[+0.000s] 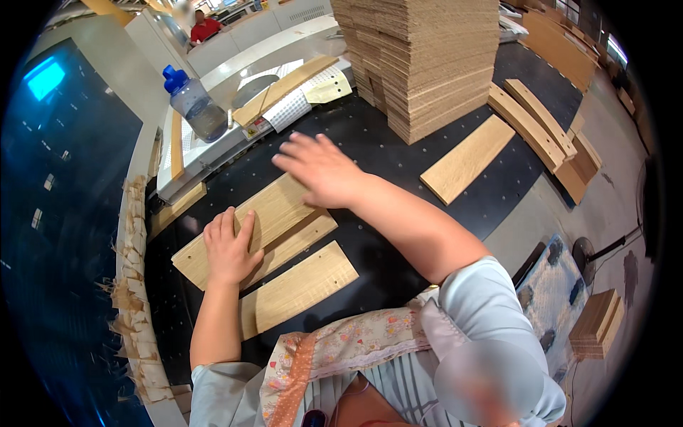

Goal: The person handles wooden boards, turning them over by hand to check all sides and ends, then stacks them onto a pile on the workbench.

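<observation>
The top board (pixel 252 228) lies on two more boards (pixel 299 285) on the black table (pixel 398 164), near its front edge. It looks stiff, light and smooth, best gripped along its long edges. The left hand (pixel 229 249) and right hand (pixel 320 169) press flat on it, fingers spread, grasping nothing.

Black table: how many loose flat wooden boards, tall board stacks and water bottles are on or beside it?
Loose flat wooden boards: 4, three under the hands, one apart
Tall board stacks: 1
Water bottles: 1
Total: 6
</observation>
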`<state>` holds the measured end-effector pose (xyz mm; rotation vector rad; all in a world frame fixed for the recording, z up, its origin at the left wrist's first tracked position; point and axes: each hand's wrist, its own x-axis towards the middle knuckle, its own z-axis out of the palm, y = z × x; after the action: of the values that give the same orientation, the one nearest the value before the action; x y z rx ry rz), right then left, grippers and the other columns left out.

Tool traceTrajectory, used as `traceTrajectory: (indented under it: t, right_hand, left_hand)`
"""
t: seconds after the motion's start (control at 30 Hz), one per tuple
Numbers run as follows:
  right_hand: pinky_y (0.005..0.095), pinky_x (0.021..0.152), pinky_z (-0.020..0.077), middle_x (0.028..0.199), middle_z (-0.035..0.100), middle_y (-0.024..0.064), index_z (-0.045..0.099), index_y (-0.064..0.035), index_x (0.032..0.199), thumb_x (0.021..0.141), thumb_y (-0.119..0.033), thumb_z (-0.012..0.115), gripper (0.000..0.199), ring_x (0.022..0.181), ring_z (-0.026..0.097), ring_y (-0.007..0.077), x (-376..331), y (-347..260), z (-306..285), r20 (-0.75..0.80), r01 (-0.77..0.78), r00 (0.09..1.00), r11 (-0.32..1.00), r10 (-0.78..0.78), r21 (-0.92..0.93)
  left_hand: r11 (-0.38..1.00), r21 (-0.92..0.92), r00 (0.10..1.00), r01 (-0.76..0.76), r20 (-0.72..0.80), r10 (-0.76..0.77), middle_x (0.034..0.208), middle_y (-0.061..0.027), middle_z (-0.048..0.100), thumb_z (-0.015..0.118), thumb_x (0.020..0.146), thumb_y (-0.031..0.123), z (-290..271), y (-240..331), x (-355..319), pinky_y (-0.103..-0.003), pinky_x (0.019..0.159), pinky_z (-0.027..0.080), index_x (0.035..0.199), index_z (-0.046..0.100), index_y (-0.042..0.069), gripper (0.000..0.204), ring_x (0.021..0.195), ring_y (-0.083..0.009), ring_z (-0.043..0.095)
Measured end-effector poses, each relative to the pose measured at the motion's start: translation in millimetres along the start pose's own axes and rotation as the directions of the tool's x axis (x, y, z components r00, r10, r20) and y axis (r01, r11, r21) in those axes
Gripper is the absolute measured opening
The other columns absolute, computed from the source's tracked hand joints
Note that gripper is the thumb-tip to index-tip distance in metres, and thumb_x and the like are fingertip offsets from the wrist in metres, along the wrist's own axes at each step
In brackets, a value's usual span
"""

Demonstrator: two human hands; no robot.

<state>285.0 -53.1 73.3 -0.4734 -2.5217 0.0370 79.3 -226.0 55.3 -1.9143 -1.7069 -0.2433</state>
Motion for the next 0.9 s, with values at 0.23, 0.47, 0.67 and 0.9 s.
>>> traceTrajectory:
  t: [0.23, 0.47, 0.67, 0.9]
  right_hand:
    - [0.0464, 0.093, 0.0392, 0.114, 0.058, 0.0090, 0.053, -0.0142, 0.118, 0.069, -0.023, 0.073, 0.053, 0.110, 0.053, 0.0272, 94, -1, 38, 0.509, -0.036, 0.861, 0.998, 0.007, 0.047]
    - [0.0407, 0.086, 0.0415, 0.104, 0.059, 0.0072, 0.056, -0.0159, 0.112, 0.069, -0.024, 0.072, 0.046, 0.103, 0.055, 0.0254, 94, 16, 92, 0.412, 0.080, 0.908, 0.997, -0.072, -0.003]
    - [0.0482, 0.100, 0.0314, 0.115, 0.052, 0.0132, 0.051, -0.0136, 0.122, 0.077, -0.006, 0.052, 0.045, 0.117, 0.044, 0.0296, 47, 11, 111, 0.028, 0.191, 0.981, 0.982, -0.190, -0.003]
    - [0.0552, 0.105, 0.0238, 0.123, 0.047, 0.0158, 0.053, -0.0081, 0.117, 0.074, -0.005, 0.055, 0.044, 0.126, 0.036, 0.0329, 41, 15, 105, 0.054, 0.153, 0.984, 0.967, -0.167, 0.203]
  left_hand:
    - [0.995, 0.098, 0.992, 0.008, -0.122, 0.004, 0.126, -0.0158, 0.045, 0.079, 0.050, 0.024, 33, -38, 6, -0.050, 0.092, 0.033, 0.126, 0.049, 0.017, 0.082, 0.113, -0.0342, 0.043]
    - [0.974, -0.083, 0.971, 0.210, 0.132, -0.198, 0.124, -0.0137, 0.048, 0.073, 0.063, 0.014, 43, -50, 0, -0.042, 0.097, 0.035, 0.126, 0.047, 0.009, 0.068, 0.115, -0.0318, 0.046]
    - [0.940, -0.259, 0.970, 0.222, 0.158, -0.185, 0.125, -0.0163, 0.049, 0.064, 0.067, 0.003, 48, -58, -11, -0.045, 0.101, 0.033, 0.123, 0.048, 0.007, 0.058, 0.119, -0.0339, 0.045]
    - [0.840, -0.389, 0.912, 0.378, 0.312, -0.266, 0.127, -0.0152, 0.050, 0.063, 0.068, 0.002, 44, -75, -8, -0.049, 0.105, 0.030, 0.111, 0.050, 0.008, 0.045, 0.123, -0.0347, 0.043]
